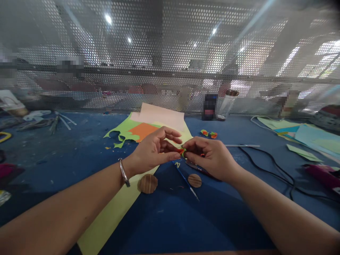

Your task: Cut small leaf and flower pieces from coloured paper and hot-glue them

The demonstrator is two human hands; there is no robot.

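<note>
Between my hands is a small curled piece of green and orange paper (183, 152). My right hand (209, 156) pinches its right side with thumb and fingertips. My left hand (159, 147), with a silver bangle at the wrist, is beside it, fingers curved and apart from the thumb; whether a fingertip touches the paper I cannot tell. Below them a blue thin-tipped tool (186, 180) lies on the table. Two round wooden discs, a left one (148, 183) and a right one (194, 180), flank it. A dark-handled tool (203, 170) is partly hidden under my right hand.
Cut green paper (119, 129), an orange sheet (143, 131) and a pale pink sheet (162, 115) lie behind my hands. Two small green-orange pieces (209, 134) sit farther back. A black cord (273, 161) and coloured papers (310, 138) are at right. Perforated metal (170, 63) stands behind the table.
</note>
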